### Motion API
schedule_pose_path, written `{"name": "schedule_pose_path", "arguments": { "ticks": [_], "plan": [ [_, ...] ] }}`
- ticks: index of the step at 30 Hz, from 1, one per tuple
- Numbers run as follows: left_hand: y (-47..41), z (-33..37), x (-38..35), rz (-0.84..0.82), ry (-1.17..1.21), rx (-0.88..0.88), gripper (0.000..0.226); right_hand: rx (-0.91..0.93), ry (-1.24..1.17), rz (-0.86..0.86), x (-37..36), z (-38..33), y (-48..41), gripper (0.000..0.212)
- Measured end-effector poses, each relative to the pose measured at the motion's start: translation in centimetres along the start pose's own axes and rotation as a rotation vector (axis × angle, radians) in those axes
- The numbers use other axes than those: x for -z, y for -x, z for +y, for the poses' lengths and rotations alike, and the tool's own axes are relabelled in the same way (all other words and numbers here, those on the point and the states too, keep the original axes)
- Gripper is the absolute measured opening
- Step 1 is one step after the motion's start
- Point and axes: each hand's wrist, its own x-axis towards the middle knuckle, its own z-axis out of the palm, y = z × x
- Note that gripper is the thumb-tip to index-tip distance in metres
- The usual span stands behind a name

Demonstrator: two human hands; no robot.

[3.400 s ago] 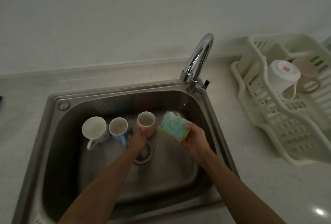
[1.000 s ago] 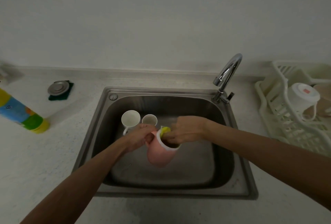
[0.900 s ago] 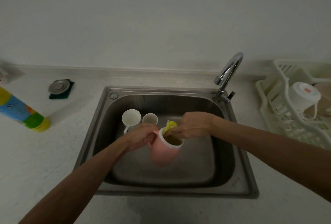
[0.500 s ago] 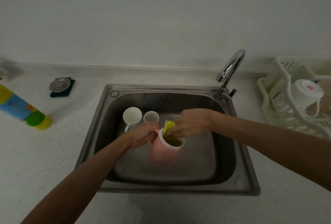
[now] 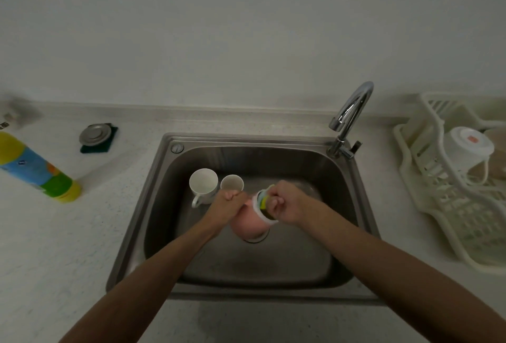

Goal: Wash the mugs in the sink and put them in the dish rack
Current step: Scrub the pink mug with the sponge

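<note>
Left hand [image 5: 228, 203] grips the handle of the pink mug [image 5: 246, 223], which is tilted over the drain of the sink [image 5: 273, 260]. Right hand [image 5: 284, 204], fingers curled, holds the sponge [image 5: 264, 200] inside that mug. White mug [image 5: 203, 182] and smaller mug [image 5: 232, 183] stand upright at the sink's rear left. Dish rack [image 5: 451, 205] holds an inverted cup [image 5: 465, 151]; the red label on it is unreadable.

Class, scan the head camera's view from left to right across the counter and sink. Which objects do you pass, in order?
bottle → metal drain plug → white mug → smaller mug → pink mug → faucet → dish rack
</note>
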Motion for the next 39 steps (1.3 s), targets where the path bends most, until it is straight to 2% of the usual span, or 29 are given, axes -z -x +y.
{"name": "schedule_pose_path", "arguments": {
  "ticks": [2,6,7,9,11,13,15,18,20,23,26,27,30,31,32,34,35,37,39],
  "plan": [
    [-0.4,0.1,0.2,0.038,0.019,-0.003,0.038,0.014,0.003,-0.038,-0.4,0.3,0.5,0.026],
    [-0.3,0.8,0.1,-0.018,-0.038,-0.022,0.045,0.051,-0.13,-0.036,-1.1,-0.7,1.1,0.031],
    [-0.3,1.0,0.2,-0.003,-0.027,-0.022,0.043,0.07,-0.079,-0.047,-1.3,-0.7,1.1,0.03],
    [-0.6,1.4,0.7,0.029,0.008,-0.04,0.035,0.142,0.233,-0.064,-1.3,-0.4,1.5,0.024],
    [-1.0,1.5,1.4,0.006,-0.003,-0.045,0.035,0.217,0.706,-0.114,-0.4,-0.2,2.4,0.02],
    [-1.0,1.6,2.1,-0.034,-0.015,-0.027,0.046,0.284,1.215,-0.161,0.9,-0.5,3.4,0.02],
    [-0.9,1.6,2.6,-0.1,-0.019,-0.016,0.051,0.425,1.751,-0.242,2.0,-1.0,3.9,0.024],
    [-0.7,1.5,2.5,-0.237,-0.052,0.039,0.037,0.776,2.538,-0.257,2.6,-1.5,4.1,0.042],
    [-0.5,1.3,2.2,-0.262,-0.015,0.099,0.042,0.997,2.697,-0.246,1.7,-1.8,4.2,0.042],
    [-0.3,1.3,2.2,-0.304,0.025,0.129,0.046,1.165,2.781,-0.392,1.1,-1.9,3.9,0.041],
    [0.0,1.5,2.3,-0.311,0.046,0.151,0.041,1.111,2.82,-0.392,1.7,-2.5,3.4,0.062],
    [0.1,1.5,2.3,-0.292,0.037,0.153,0.039,1.126,2.846,-0.421,1.7,-2.4,3.3,0.063],
    [0.3,1.7,2.2,-0.241,0.056,0.147,0.042,1.2,2.795,-0.416,2.2,-2.0,2.5,0.042],
    [0.3,1.9,2.2,-0.217,0.064,0.135,0.047,1.144,2.755,-0.313,2.7,-1.9,2.1,0.041],
    [0.2,2.1,2.3,-0.181,0.059,0.11,0.051,1.003,2.649,-0.209,3.1,-1.8,2.0,0.036],
    [0.0,2.2,2.1,-0.101,-0.005,0.05,0.05,0.583,2.124,-0.154,2.7,-1.5,2.6,0.018],
    [0.0,2.3,1.9,-0.077,-0.027,0.03,0.048,0.411,1.796,-0.173,2.1,-1.3,2.9,0.02],
    [0.3,1.9,1.3,-0.047,-0.05,0.022,0.035,0.174,1.242,-0.221,1.1,-0.3,3.2,0.032],
    [0.7,1.5,0.8,-0.031,-0.015,0.026,0.024,0.064,0.748,-0.216,1.2,0.6,2.6,0.032]
  ]
}}
